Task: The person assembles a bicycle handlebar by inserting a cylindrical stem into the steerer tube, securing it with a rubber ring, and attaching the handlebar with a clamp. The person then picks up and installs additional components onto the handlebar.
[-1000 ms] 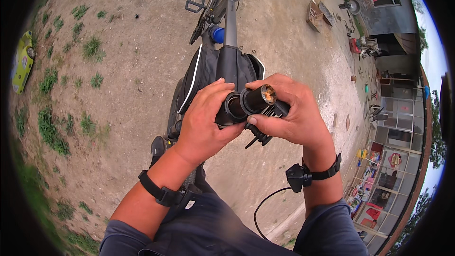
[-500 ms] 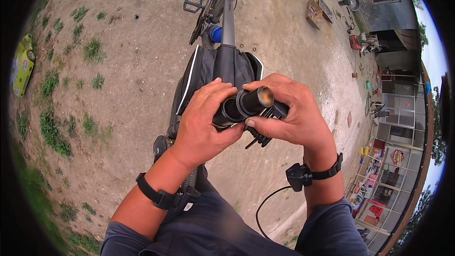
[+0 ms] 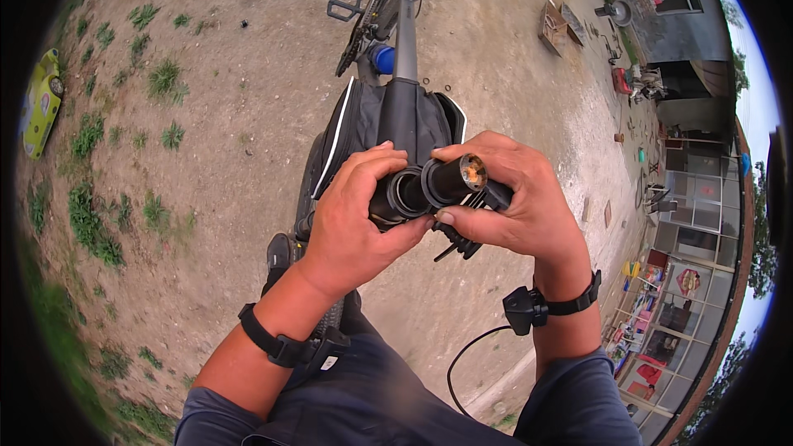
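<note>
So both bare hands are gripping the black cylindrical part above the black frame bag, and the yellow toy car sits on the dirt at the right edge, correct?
Not quite: in the head view the yellow toy car sits at the left edge. Left hand and right hand do grip the black cylindrical part above the black frame bag.

Both forearms rising from the lower edge, wrists strapped with black bands, left hand point(image 3: 359, 227) curled with fingers point(image 3: 376, 167) wrapped over, right hand point(image 3: 516, 202) cupped opposite, thumb pressing inward, hands nearly touching

Bright flat daylight, soft shadows, sharp centre, fisheye-bent edges.
</note>
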Available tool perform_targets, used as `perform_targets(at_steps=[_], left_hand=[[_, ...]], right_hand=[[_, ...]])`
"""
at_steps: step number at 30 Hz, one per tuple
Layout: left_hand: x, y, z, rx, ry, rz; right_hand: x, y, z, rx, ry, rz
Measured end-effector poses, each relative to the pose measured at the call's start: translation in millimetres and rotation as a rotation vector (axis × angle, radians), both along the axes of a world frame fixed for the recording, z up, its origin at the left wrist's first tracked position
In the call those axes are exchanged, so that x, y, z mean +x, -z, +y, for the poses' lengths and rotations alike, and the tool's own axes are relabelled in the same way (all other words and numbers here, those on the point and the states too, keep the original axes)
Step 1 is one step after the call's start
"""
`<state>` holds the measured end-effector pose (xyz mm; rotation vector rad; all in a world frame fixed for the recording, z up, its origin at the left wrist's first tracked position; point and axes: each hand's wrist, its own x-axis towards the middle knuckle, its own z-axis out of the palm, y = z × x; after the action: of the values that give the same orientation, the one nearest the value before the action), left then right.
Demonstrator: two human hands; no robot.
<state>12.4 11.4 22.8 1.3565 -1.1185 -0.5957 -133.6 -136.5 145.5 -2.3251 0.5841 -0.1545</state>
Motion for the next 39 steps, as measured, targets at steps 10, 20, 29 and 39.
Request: perform_targets(at_steps=[10, 20, 29, 39], left_hand=[[1, 0, 0, 0.019, -0.010, -0.006], [-4, 4, -3, 0.019, 0.018, -0.039], [-17, 6, -10, -0.008, -0.031, -0.082], [-22, 5, -14, -0.006, -0.018, -0.095]], right_hand=[[2, -1, 0, 0.023, 0.008, 0.012], [-2, 0, -4, 0.003, 0.005, 0.002], [-12, 2, -8, 0.015, 0.040, -0.015], [-20, 3, -14, 0.064, 0.036, -0.060]])
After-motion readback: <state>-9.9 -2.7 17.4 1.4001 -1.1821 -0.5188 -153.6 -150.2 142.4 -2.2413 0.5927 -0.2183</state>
